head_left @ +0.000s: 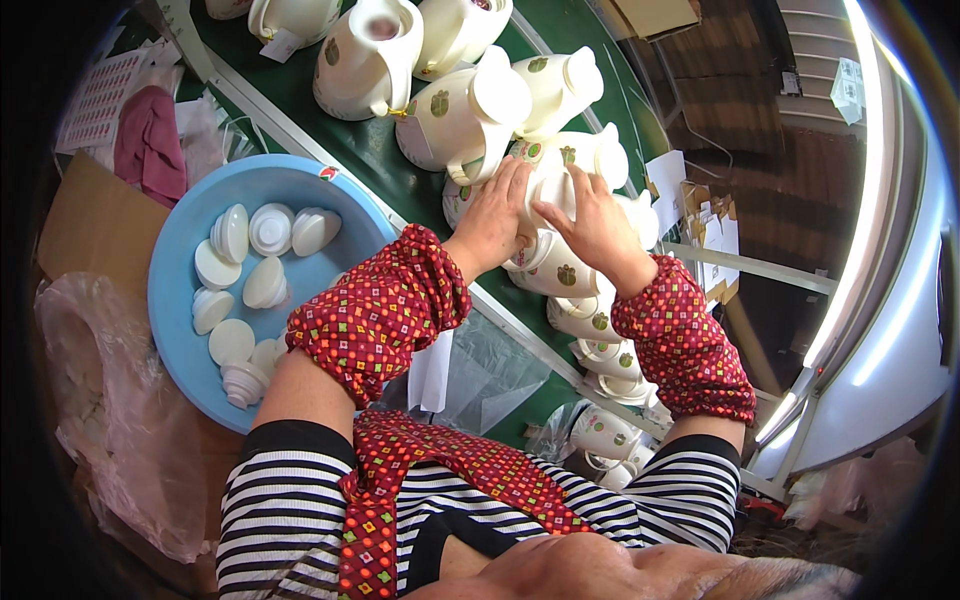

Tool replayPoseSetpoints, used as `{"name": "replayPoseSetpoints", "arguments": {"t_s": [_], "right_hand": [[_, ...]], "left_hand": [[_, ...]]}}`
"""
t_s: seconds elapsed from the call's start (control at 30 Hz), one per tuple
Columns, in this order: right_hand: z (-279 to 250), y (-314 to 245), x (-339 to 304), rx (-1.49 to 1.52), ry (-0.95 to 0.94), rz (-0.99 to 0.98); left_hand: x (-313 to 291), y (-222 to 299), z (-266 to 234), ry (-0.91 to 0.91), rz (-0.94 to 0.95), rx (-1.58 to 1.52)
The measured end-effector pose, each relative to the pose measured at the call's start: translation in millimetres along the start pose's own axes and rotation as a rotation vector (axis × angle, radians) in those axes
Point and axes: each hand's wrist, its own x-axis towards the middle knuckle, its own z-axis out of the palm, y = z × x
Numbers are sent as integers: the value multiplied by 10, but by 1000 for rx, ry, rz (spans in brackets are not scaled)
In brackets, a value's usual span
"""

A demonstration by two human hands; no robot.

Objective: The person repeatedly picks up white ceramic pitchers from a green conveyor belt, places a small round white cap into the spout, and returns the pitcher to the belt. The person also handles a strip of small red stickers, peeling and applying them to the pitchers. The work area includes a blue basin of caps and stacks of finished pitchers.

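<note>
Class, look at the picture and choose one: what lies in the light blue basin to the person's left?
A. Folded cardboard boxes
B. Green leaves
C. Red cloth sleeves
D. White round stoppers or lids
D: the light blue basin holds about ten white round stoppers, loose on its floor, while both hands work at a white jug on the green belt.
</note>
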Motion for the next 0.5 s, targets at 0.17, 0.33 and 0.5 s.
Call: {"name": "replayPoseSetpoints", "arguments": {"t_s": [0.17,0.33,0.5], "right_hand": [[-80,81,9,66,-29,-144],[-151,300,102,-202,-34,-659],[-172,433,163,-372,-42,-874]], "left_hand": [[1,25,-40,-1,-2,9],[3,25,-40,-1,-13,-7],[-9,35,-52,-23,-17,-3]]}}
